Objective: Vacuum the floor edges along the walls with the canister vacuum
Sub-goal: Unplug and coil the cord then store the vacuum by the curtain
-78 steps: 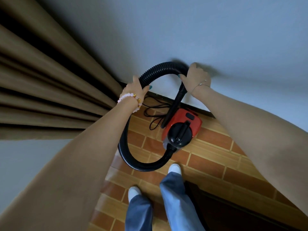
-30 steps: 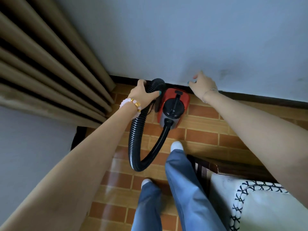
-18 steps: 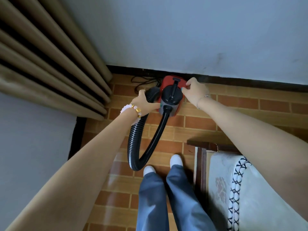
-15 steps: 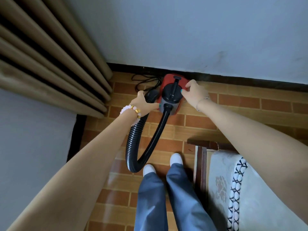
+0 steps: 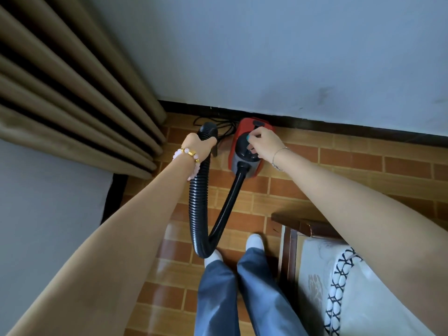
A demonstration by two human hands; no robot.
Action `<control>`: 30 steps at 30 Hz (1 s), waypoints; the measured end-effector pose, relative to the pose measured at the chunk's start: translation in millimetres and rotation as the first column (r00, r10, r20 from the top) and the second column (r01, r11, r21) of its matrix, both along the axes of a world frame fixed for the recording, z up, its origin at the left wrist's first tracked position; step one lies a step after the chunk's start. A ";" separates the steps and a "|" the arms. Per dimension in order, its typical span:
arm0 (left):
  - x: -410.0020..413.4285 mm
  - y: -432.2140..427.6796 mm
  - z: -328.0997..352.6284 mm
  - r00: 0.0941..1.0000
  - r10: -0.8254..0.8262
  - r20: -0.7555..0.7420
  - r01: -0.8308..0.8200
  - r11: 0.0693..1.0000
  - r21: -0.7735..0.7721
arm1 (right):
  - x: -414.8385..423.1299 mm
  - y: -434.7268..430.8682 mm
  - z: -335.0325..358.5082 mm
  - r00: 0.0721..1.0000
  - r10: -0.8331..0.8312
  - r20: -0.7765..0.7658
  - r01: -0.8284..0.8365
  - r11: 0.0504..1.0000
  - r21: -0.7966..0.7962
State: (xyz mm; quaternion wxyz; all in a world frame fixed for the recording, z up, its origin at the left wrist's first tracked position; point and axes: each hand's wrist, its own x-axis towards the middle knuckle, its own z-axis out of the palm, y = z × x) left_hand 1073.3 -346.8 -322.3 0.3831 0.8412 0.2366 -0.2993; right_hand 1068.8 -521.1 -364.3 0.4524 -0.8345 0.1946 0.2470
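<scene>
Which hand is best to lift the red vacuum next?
The right hand, probably: its fingers curl around the grip on top of the red vacuum. The left hand is busy gripping the hose.

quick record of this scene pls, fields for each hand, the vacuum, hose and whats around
left hand: grips the hose near its free end
right hand: grips the vacuum at its top
vacuum: red, on the floor by the skirting
hose: runs from the vacuum toward the feet, bends back up to the left hand
cord: bunched by the skirting, left of the vacuum
around: curtain at left, cushioned seat at lower right
</scene>
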 end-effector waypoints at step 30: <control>82.9 -62.0 -29.4 0.945 0.248 -0.215 -0.320 0.840 -0.437 | 82.1 -14.2 26.5 0.904 -0.113 -0.413 0.350 0.749 0.562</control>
